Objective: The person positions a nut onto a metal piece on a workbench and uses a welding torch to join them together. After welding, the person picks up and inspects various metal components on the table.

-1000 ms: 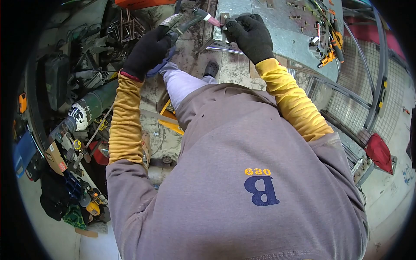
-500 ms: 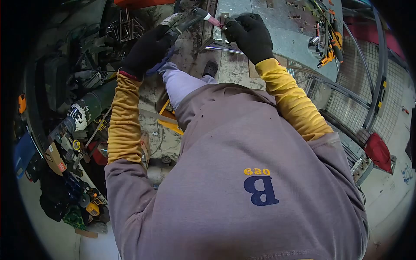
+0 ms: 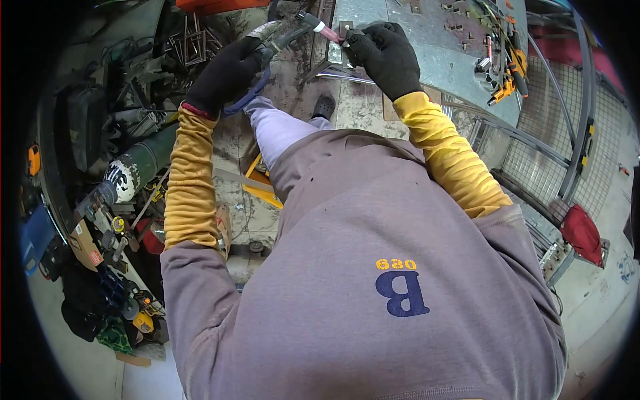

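In my gloved left hand (image 3: 230,75) is a TIG welding torch (image 3: 288,39), its fingers wrapped round the dark handle. The torch's pink nozzle (image 3: 327,31) points right, to a small metal plate (image 3: 346,41) at the near left corner of the metal table (image 3: 427,63). My gloved right hand (image 3: 387,57) rests at that corner, its fingertips closed beside the plate and close to the nozzle tip. What those fingertips pinch, if anything, is hidden by the black glove. Below my left hand a blue cable or hose (image 3: 250,97) hangs in a loop.
Small metal pieces (image 3: 457,28) lie about the tabletop. Orange-handled tools (image 3: 510,80) sit at its right side. A green gas cylinder (image 3: 137,167) leans among clutter on the left. Welded metal frames (image 3: 193,41) are piled at upper left. A yellow object (image 3: 260,183) stands on the floor by my leg.
Both hands hold nearly the same place. The torch nozzle stays beside the plate, with only a very slight shift of my left forearm.
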